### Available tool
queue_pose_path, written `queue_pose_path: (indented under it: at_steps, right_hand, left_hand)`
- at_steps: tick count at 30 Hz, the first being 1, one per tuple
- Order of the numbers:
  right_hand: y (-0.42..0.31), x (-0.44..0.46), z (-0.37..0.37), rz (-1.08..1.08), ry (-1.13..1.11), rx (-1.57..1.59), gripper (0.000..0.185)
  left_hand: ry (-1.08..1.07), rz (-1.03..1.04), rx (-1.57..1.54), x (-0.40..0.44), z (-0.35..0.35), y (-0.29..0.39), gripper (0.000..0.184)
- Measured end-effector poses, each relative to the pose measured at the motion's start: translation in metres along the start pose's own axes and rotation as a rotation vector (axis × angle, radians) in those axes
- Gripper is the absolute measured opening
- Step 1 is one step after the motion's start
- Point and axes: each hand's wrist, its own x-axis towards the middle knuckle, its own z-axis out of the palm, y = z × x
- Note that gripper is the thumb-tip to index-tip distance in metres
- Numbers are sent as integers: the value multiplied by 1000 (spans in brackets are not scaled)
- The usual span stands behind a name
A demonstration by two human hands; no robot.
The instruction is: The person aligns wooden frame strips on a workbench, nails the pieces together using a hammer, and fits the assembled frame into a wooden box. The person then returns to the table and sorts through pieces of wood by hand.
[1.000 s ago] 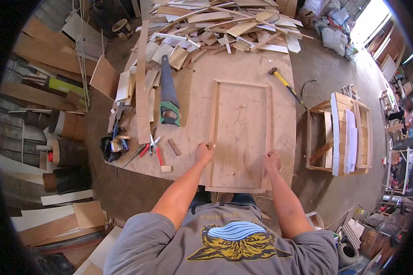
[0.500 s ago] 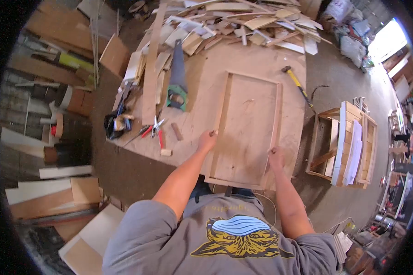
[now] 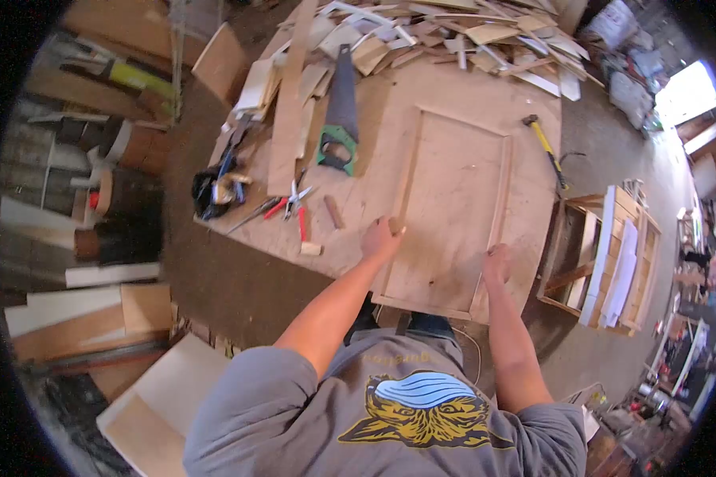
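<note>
A rectangular wooden frame [image 3: 501,191] of thin strips lies flat on the wooden work table [image 3: 374,191], its short near side close to my body. My left hand [image 3: 383,238] is closed round the frame's left strip, below the middle of its length. On the opposite side, my right hand [image 3: 497,263] has its fingers curled at the right strip. The undersides of both hands' fingers are hidden. Left of the frame lies a handsaw [image 3: 342,99] with a green handle. A hammer [image 3: 545,147] with a yellow and black handle rests near the table's right edge.
Pliers with red handles [image 3: 297,208], a small wood block [image 3: 311,249] and a short wood strip [image 3: 333,212] lie left of my left hand. Scrap wood [image 3: 453,36] is heaped at the table's far end. A slatted wooden structure [image 3: 605,258] stands to the right.
The whole view has shifted, so the table's contents appear farther right and mostly higher. Both hands remain at the frame's side strips, with little visible movement along them.
</note>
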Motion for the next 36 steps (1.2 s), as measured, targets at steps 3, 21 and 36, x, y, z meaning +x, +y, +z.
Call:
queue_pose_path:
  at_steps: [3,21,36]
  right_hand:
    - [-9,-17,-14,95,-76,52,22]
    - [33,-38,-12,-10,-91,295,30]
    - [16,-137,26,308,-424,1026,18]
  left_hand:
    - [-34,-23,134,8,4,1,53]
    - [80,42,55,17,7,10,42]
    - [-1,563,370,92,-44,66,32]
